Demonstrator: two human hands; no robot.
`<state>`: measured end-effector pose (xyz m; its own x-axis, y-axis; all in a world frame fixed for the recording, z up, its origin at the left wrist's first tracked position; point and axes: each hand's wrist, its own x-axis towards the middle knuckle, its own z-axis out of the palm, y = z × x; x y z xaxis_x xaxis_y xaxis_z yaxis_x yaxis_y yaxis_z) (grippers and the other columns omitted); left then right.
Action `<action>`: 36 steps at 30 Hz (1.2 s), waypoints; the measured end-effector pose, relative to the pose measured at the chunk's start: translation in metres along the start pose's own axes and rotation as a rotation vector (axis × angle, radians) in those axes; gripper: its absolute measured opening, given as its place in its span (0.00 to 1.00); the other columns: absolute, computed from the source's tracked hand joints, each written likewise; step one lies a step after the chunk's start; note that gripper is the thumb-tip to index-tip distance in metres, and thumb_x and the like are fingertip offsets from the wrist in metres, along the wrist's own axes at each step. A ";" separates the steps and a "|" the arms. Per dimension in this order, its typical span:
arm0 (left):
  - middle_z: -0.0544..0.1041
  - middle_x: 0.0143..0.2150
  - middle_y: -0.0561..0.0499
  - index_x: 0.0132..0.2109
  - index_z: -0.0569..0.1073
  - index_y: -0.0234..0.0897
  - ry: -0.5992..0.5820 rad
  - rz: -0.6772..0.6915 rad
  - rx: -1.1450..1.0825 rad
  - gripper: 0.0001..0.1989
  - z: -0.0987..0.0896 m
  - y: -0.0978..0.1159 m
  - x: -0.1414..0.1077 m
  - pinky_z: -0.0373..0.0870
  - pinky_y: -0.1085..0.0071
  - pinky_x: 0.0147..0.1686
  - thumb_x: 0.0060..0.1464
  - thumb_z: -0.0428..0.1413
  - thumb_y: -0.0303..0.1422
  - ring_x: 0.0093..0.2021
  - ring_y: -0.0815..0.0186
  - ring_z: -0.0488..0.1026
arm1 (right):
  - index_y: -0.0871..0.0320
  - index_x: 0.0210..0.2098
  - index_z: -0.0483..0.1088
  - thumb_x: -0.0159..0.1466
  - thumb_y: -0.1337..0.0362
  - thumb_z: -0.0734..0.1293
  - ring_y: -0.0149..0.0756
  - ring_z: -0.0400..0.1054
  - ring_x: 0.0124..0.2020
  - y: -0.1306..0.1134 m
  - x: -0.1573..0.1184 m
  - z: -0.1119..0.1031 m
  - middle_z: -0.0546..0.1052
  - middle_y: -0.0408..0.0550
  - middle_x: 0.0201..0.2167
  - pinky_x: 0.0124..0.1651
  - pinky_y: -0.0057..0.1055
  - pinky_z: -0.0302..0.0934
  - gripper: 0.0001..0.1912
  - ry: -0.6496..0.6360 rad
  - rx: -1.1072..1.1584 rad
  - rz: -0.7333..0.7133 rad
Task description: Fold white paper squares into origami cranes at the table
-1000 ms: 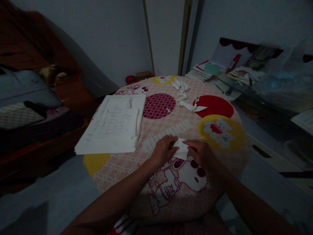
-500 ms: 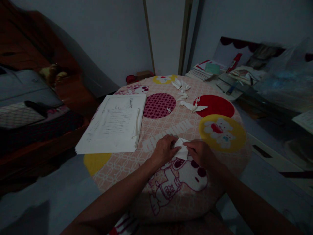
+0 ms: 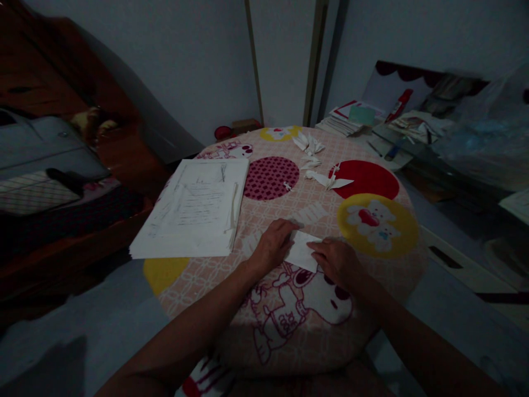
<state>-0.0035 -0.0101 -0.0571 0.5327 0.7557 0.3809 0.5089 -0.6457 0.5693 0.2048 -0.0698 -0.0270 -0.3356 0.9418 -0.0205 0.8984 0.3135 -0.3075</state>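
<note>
A small folded piece of white paper (image 3: 301,252) lies on the patterned cloth close to the near side of the round table. My left hand (image 3: 273,241) grips its left edge, fingers bent, the thumb hidden or hard to make out. On the opposite edge, my right hand (image 3: 335,258) pinches the paper with thumb and forefinger. Beyond my hands lie folded paper birds: one with spread wings (image 3: 329,180) and another paper figure (image 3: 309,143) farther back.
A thick stack of paper (image 3: 190,212) with handwriting sits on the left of the table (image 3: 194,292). Papers and a red tube (image 3: 400,105) rest on a glass-topped surface at right. A wooden seat with a grey bag (image 3: 37,144) stands at left.
The paper now shows as a wider, flatter shape between my hands. My left hand has shifted slightly left and up, and my right fingers have moved from its middle to its right edge.
</note>
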 end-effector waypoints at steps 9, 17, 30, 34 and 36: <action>0.75 0.53 0.42 0.58 0.71 0.37 -0.198 0.217 0.085 0.18 -0.001 -0.006 -0.007 0.73 0.61 0.52 0.63 0.49 0.26 0.54 0.60 0.71 | 0.57 0.47 0.76 0.65 0.66 0.63 0.38 0.69 0.33 0.004 0.000 0.005 0.76 0.51 0.32 0.37 0.31 0.56 0.14 0.034 0.015 -0.018; 0.64 0.66 0.39 0.64 0.64 0.41 -0.302 0.227 -0.007 0.26 -0.028 -0.015 -0.016 0.63 0.51 0.61 0.60 0.56 0.38 0.64 0.54 0.63 | 0.58 0.52 0.75 0.64 0.65 0.65 0.40 0.72 0.37 0.008 0.000 0.007 0.79 0.52 0.36 0.42 0.33 0.61 0.17 0.045 0.079 -0.012; 0.76 0.52 0.41 0.53 0.74 0.36 -0.147 0.158 -0.092 0.15 0.005 0.008 -0.006 0.72 0.59 0.54 0.61 0.51 0.27 0.54 0.59 0.72 | 0.57 0.48 0.78 0.61 0.66 0.66 0.38 0.71 0.35 0.011 0.001 -0.006 0.80 0.51 0.34 0.40 0.32 0.61 0.16 0.022 0.236 -0.019; 0.77 0.51 0.42 0.51 0.76 0.36 -0.152 0.165 -0.112 0.14 0.007 0.003 -0.008 0.73 0.60 0.53 0.61 0.51 0.25 0.53 0.60 0.72 | 0.58 0.42 0.79 0.57 0.72 0.65 0.34 0.70 0.31 0.017 -0.002 -0.012 0.79 0.49 0.32 0.35 0.29 0.61 0.16 0.032 0.418 -0.074; 0.78 0.50 0.43 0.50 0.76 0.37 -0.160 0.173 -0.107 0.14 0.006 0.005 -0.008 0.73 0.60 0.52 0.61 0.50 0.24 0.52 0.60 0.73 | 0.58 0.40 0.79 0.55 0.72 0.66 0.33 0.69 0.30 0.019 -0.003 -0.012 0.78 0.48 0.30 0.34 0.29 0.61 0.15 0.061 0.424 -0.068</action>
<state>-0.0012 -0.0206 -0.0617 0.7104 0.6024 0.3639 0.3312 -0.7423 0.5825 0.2260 -0.0656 -0.0212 -0.3612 0.9302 0.0653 0.6749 0.3091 -0.6701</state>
